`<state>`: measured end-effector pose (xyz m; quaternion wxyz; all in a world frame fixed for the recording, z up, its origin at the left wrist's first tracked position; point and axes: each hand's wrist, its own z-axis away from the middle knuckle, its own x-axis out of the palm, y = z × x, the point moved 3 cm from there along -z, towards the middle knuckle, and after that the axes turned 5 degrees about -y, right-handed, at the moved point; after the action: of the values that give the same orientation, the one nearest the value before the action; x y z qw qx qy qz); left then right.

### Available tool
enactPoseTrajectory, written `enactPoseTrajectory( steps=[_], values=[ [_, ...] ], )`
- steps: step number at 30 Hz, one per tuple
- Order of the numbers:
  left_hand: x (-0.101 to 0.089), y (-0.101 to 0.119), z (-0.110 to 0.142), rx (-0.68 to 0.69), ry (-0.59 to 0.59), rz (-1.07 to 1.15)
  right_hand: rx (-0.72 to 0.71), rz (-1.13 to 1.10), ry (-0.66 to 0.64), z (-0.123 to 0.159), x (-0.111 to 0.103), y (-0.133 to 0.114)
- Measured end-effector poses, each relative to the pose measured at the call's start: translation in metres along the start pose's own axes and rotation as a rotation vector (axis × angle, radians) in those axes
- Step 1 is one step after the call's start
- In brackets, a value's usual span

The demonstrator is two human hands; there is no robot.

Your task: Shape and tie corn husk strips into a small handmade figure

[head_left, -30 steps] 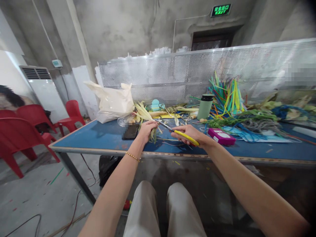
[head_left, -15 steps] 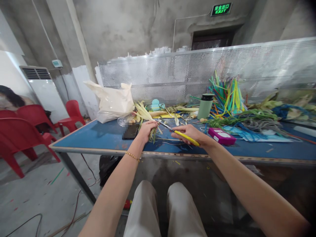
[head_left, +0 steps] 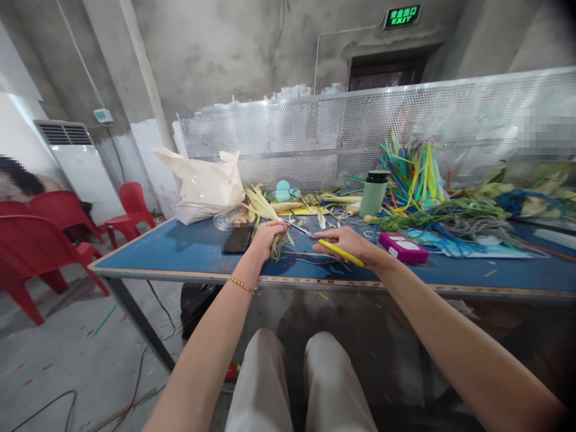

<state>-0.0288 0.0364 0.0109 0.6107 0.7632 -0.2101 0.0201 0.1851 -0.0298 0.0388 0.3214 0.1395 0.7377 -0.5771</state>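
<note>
Above the front part of the blue table, my left hand (head_left: 269,235) is closed on a bundle of pale, leafy corn husks (head_left: 261,207). Green, stringy ends of the bundle hang below its fingers. My right hand (head_left: 346,243) grips scissors (head_left: 344,252) with yellow handles. Their metal blades point left and reach the fingertips of my left hand, beside the husks. Whether the blades are closed on a husk is too small to tell. A dark flat object (head_left: 237,240), partly blurred out, lies just left of my left hand.
A white plastic bag (head_left: 209,186) stands at the back left of the table (head_left: 148,255). Behind my right hand is a green bottle (head_left: 373,195); a purple box (head_left: 404,247) lies to its right. Colourful strips (head_left: 423,180) and green cords (head_left: 454,213) are heaped at the right.
</note>
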Motion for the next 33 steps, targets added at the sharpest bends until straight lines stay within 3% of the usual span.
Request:
enactPoseTrajectory(
  steps=[33],
  values=[
    [-0.0009,-0.0007,0.0003,-0.003,0.003,0.013,0.067,-0.128,-0.068,0.0005,0.0039,0.0017]
  ],
)
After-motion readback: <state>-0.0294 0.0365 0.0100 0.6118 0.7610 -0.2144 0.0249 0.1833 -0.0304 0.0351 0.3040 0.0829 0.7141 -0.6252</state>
